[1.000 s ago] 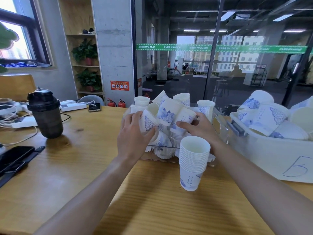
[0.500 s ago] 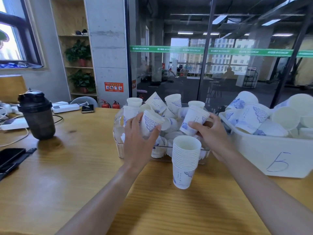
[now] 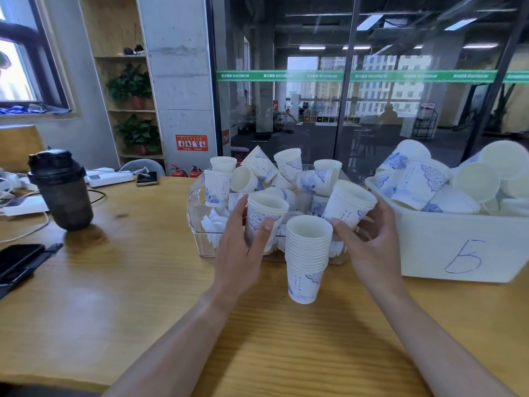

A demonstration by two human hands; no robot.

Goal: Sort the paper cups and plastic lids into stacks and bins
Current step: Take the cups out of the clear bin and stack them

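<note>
A tall stack of white paper cups with blue print (image 3: 307, 259) stands on the wooden table in front of a clear plastic bin (image 3: 197, 216) heaped with loose cups. My left hand (image 3: 243, 247) grips a few nested cups (image 3: 264, 216) just left of the stack. To the stack's right, my right hand (image 3: 369, 239) holds another few nested cups (image 3: 347, 206), tilted, slightly above the stack's rim.
A white bin marked with a handwritten number (image 3: 461, 245) holds more cups at the right. A dark shaker bottle (image 3: 61, 190) stands at the left, with a black phone (image 3: 17, 262), cables and a power strip (image 3: 110, 176) near the table's left side.
Both hands have lifted their cups out of the clear bin and drawn them back toward the standing stack, one on each side of it.
</note>
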